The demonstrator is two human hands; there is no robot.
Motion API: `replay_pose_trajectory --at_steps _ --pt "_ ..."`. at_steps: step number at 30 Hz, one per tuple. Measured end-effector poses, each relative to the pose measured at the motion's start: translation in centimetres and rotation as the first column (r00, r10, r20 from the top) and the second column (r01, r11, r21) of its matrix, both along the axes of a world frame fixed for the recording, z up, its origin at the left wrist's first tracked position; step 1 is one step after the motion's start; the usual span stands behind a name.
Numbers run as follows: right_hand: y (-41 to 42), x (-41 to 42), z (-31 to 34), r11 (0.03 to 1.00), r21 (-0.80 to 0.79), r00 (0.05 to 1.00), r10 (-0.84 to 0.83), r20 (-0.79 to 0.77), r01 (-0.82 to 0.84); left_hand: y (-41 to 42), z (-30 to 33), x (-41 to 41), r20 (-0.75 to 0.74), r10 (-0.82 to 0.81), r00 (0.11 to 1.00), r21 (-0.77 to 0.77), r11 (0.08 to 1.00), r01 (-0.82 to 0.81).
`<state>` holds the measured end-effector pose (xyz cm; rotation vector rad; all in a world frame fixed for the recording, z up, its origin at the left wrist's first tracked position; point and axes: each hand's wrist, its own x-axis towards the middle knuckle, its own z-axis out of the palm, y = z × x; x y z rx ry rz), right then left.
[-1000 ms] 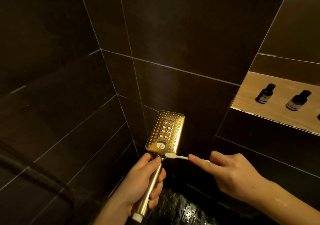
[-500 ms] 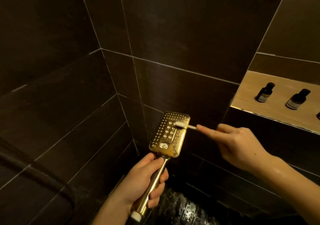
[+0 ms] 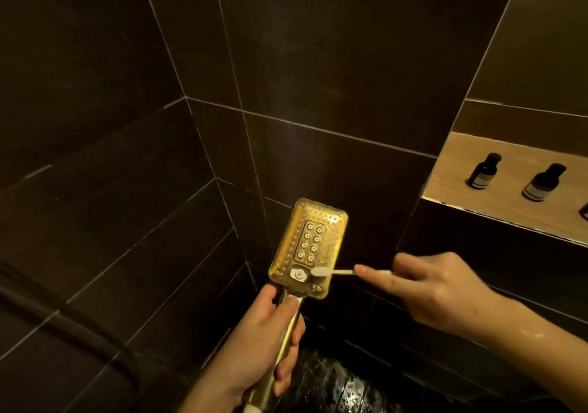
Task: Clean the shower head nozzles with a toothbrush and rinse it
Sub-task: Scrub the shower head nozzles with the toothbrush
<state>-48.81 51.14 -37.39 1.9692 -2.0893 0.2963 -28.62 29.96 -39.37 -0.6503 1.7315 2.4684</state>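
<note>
Head view looks down into the corner of a dark-tiled shower, where a gold shower head (image 3: 307,247) is held up with its flat, rectangular face turned toward the camera. The face carries rows of small nozzles around its border and a raised middle panel with two columns of larger nozzles. Near its lower edge sits a small white button (image 3: 299,274). The left hand (image 3: 264,346) grips the gold handle just below the head, fingers curled round it and the thumb lying up along the stem. A white toothbrush (image 3: 331,272) reaches in from the right, lying almost level, and its bristle end rests on the lower part of the face, just beside the white button. The right hand (image 3: 445,295) holds the brush handle, index finger stretched along it and the other fingers folded around the rear part, which is mostly hidden. The right forearm looks wet, with a pale patch that may be foam, though the light is too dim to be sure.

Below the hands the dark floor (image 3: 334,387) glistens with water. A dark hose (image 3: 63,314) curves across the tiles at lower left. At the right, a lit wooden shelf (image 3: 451,171) is set into the wall, holding two small dark bottles (image 3: 483,171) with pale labels, standing apart.
</note>
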Motion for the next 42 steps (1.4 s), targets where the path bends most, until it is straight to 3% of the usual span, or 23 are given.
replay_pose_trajectory --at_steps 5,11,16,21,26,28,31,36,40,42 --pt "0.8 -2.3 2.1 0.960 -0.202 0.979 -0.203 -0.027 0.193 0.5 0.6 0.0 -0.053 -0.031 0.998 0.010 0.999 0.031" --pt "1.6 0.5 0.2 0.993 -0.104 0.998 -0.049 -0.027 0.046 0.4 0.7 -0.3 -0.092 -0.012 0.996 -0.013 1.000 0.011" --pt "1.6 -1.7 2.4 0.945 -0.238 0.972 -0.236 -0.014 0.226 0.4 0.1 0.0 -0.117 -0.071 0.991 0.045 0.996 0.076" --pt "1.9 1.3 -0.7 0.982 -0.146 0.988 -0.107 0.114 0.123 0.7 0.0 -0.6 -0.112 -0.068 0.991 0.077 0.994 0.077" --pt "1.3 -1.4 1.4 0.909 -0.270 0.944 -0.280 0.172 0.319 1.2 -0.1 -1.1 -0.044 -0.061 0.997 0.048 0.997 0.063" --pt "1.2 -1.0 1.6 0.930 -0.243 0.956 -0.241 0.166 0.276 1.3 -0.1 -1.2 -0.027 -0.063 0.998 0.060 0.996 0.065" --pt "1.0 0.8 0.3 0.980 -0.138 0.986 -0.126 0.112 0.141 1.5 -0.6 -1.3 -0.021 -0.029 0.999 0.033 0.999 0.030" --pt "0.4 -1.0 2.0 0.914 -0.239 0.944 -0.307 0.120 0.328 2.1 -1.1 -1.7 -0.044 0.035 0.998 -0.035 0.999 -0.037" --pt "-0.6 1.4 1.0 0.961 -0.141 0.969 -0.227 0.098 0.239 2.4 -1.0 -2.0 -0.054 0.093 0.994 -0.175 0.979 -0.101" --pt "-1.0 0.7 0.9 0.940 -0.165 0.952 -0.283 0.118 0.300 2.6 -0.9 -1.9 -0.052 0.086 0.995 -0.168 0.981 -0.094"
